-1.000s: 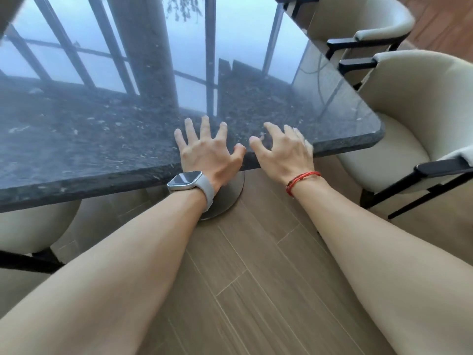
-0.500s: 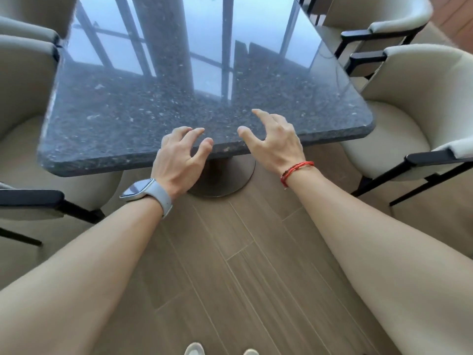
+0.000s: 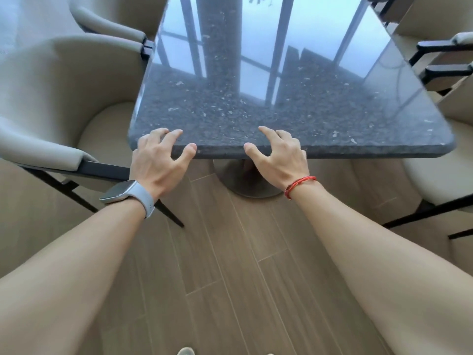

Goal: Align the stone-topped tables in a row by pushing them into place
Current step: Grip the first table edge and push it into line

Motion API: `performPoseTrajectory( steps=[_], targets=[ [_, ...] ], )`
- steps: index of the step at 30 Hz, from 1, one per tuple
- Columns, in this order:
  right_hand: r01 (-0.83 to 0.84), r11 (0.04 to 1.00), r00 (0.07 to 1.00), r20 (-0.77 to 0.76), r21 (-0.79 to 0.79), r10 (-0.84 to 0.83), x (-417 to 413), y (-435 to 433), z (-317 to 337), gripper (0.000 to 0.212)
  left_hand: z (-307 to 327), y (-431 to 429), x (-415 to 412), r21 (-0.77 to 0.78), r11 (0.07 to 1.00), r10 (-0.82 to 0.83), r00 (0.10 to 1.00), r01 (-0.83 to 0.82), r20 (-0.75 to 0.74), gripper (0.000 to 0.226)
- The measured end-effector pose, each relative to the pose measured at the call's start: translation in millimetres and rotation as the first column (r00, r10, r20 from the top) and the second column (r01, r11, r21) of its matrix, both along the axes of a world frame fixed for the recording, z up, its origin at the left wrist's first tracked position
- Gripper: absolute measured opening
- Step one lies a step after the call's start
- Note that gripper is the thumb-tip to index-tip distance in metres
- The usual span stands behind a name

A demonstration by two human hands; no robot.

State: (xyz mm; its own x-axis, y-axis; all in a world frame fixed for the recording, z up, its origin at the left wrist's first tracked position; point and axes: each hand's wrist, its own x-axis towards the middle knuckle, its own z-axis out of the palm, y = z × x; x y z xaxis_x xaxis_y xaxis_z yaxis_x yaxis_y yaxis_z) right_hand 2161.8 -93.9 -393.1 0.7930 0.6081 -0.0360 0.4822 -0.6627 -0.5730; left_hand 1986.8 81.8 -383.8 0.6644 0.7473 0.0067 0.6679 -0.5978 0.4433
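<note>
Gripping 1 stone-topped table (image 3: 294, 116) | left hand (image 3: 153, 162) + right hand (image 3: 281, 161) = 2

Bare forearms: grey smartwatch (image 3: 125, 197) (left wrist), red cord bracelet (image 3: 299, 185) (right).

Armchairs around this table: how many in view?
4. Near left armchair beside the left hand, far left armchair behind it, near right armchair by the table corner, far right armchair beyond it. Others may be out of frame.

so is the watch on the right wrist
No, the watch is on the left wrist; the right wrist wears a red bracelet.
</note>
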Motion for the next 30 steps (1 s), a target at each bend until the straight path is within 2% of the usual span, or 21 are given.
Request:
performPoseTrajectory(
  steps=[5,13,19,23,30],
  targets=[
    [0.035,0.999,0.998,0.06,-0.035,-0.032,-12.4,27.9,-15.7,0.064,-19.5,33.1,5.6,0.015,0.999,-0.032,0.999,0.033,-0.024,0.079],
    [0.069,0.997,0.962,0.268,-0.047,-0.054,8.4,77.8,-48.5,0.062,-58.6,73.2,28.3,0.061,0.997,-0.041,0.997,0.044,-0.063,0.083],
    [0.072,0.993,0.937,0.348,-0.091,-0.037,32.9,110.4,-78.1,0.073,-86.2,103.5,55.6,0.175,0.982,-0.043,0.992,0.063,-0.115,0.085],
    [0.125,0.983,0.896,0.44,-0.132,-0.054,35.8,121.7,-98.4,0.074,-107.9,104.8,58.9,0.356,0.933,-0.013,0.995,0.049,-0.103,0.079],
    [0.144,0.981,0.889,0.452,-0.132,-0.07,35.9,120.9,-97.7,0.07,-108.2,103.4,60.6,0.343,0.938,-0.033,0.997,0.053,-0.065,0.078]
  ],
)
